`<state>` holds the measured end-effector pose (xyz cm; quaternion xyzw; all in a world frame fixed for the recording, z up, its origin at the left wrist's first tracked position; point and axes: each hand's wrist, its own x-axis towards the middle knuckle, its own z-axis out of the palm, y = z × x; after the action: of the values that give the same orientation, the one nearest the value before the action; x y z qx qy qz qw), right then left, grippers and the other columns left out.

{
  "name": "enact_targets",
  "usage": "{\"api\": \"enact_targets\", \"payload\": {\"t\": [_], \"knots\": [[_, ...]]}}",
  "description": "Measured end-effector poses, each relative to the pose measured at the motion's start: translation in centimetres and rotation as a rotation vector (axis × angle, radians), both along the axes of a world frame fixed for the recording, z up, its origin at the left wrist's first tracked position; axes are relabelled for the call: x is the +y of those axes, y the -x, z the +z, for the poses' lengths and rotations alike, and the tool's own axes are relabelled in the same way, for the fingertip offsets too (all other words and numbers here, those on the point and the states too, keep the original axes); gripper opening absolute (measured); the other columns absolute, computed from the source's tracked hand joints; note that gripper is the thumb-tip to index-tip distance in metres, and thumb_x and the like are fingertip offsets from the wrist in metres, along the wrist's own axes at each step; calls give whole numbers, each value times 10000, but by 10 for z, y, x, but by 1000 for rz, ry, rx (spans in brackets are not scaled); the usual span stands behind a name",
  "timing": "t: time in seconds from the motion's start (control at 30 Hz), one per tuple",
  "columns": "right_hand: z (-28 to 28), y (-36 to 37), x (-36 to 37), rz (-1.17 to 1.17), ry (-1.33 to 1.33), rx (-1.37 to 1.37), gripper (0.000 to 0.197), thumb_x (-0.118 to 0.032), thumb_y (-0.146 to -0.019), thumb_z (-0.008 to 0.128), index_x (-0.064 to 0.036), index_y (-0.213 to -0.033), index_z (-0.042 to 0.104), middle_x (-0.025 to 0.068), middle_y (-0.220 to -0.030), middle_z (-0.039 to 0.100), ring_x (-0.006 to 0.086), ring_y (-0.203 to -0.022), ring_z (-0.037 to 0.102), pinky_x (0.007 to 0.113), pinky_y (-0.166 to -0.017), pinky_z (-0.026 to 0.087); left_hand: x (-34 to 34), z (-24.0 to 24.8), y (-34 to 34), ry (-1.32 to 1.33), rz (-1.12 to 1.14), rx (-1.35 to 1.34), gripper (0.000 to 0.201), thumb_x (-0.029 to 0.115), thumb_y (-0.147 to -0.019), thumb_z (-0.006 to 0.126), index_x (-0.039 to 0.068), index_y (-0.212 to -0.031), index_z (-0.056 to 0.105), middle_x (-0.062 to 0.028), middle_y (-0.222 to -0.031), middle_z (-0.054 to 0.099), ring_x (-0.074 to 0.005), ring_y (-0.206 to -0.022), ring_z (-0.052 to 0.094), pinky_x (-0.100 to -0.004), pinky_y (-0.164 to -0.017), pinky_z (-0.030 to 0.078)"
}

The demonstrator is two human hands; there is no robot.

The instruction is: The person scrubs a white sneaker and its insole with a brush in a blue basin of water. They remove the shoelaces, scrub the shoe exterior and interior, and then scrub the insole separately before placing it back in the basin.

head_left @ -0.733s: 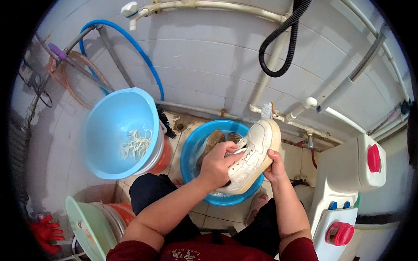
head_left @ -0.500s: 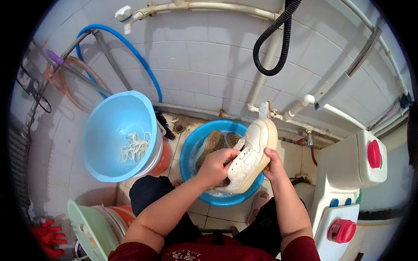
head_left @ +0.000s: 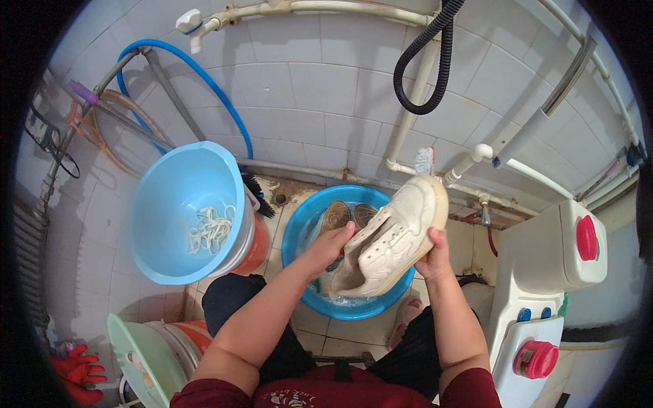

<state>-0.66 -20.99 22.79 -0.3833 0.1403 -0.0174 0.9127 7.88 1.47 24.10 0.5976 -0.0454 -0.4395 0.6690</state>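
A white lace-less shoe [head_left: 398,234] is held tilted over the blue basin [head_left: 291,231], toe up to the right and heel low. My right hand [head_left: 437,257] is closed around its sole edge. White brush bristles [head_left: 425,161] stick out beyond the toe; a bit of orange shows by my right fingers, so the brush seems to lie behind the shoe in that hand. My left hand [head_left: 330,250] is at the left rim of the shoe's opening, thumb up, its fingers partly hidden. Two brown patterned soles [head_left: 335,216] lie in the basin's sudsy water.
At left a light blue tub [head_left: 153,224] holding white shoelaces [head_left: 211,230] sits on a bucket. A pale green basin [head_left: 132,353] and red gloves [head_left: 80,370] are below it. White jugs with red caps [head_left: 537,359] stand at right. Pipes [head_left: 401,129] run along the tiled wall.
My left hand has moved left from the lace holes to the rim of the opening. The shoe has shifted right and turned, so its opening shows more. The brush bristles moved right with it.
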Motion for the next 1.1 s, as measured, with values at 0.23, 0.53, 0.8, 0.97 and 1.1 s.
{"api": "enact_targets", "payload": {"t": [0.23, 0.53, 0.8, 0.97, 1.1], "knots": [[8, -13, -1, -112, -297, -159, 770, -525, -734, 646, -52, -1312, 457, 148, -1228, 567, 319, -1090, 565, 449, -959, 456, -1, -11, 19, 224, -132, 349, 622, 559, -940, 379, 111, -1371, 394, -85, -1262, 518, -174, -1121, 531, -346, -979, 427], [28, -23, 23, -35, -423, -302, 865, -607, -710, 638, -44, -1334, 430, 263, -1229, 525, 371, -1079, 563, 483, -904, 496, -13, -8, 37, 753, -208, 763, 807, 671, -864, 375, 78, -1410, 335, -159, -1396, 419, -318, -1266, 435, -492, -1042, 355], [29, -32, 27, -36, -405, -196, 858, -666, -743, 541, -82, -1356, 405, 261, -1232, 515, 350, -1062, 575, 459, -833, 536, -19, -10, 39, 914, -210, 860, 792, 651, -878, 391, 86, -1427, 308, -123, -1436, 378, -317, -1288, 406, -544, -1048, 316], [30, -34, 30, 95, -422, -200, 857, -682, -749, 510, -93, -1362, 399, 246, -1238, 519, 339, -1051, 580, 440, -841, 530, -23, 1, 43, 860, -76, 861, 670, 588, -911, 404, 111, -1381, 396, -104, -1352, 481, -290, -1228, 476, -480, -1030, 373], [15, -34, 22, 45, -313, -43, 763, -635, -784, 529, -70, -1295, 487, 167, -1153, 602, 297, -1004, 610, 405, -852, 525, -27, -6, 44, 564, 93, 604, 530, 462, -953, 437, 74, -1316, 450, -109, -1260, 550, -227, -1139, 550, -410, -954, 458]]}}
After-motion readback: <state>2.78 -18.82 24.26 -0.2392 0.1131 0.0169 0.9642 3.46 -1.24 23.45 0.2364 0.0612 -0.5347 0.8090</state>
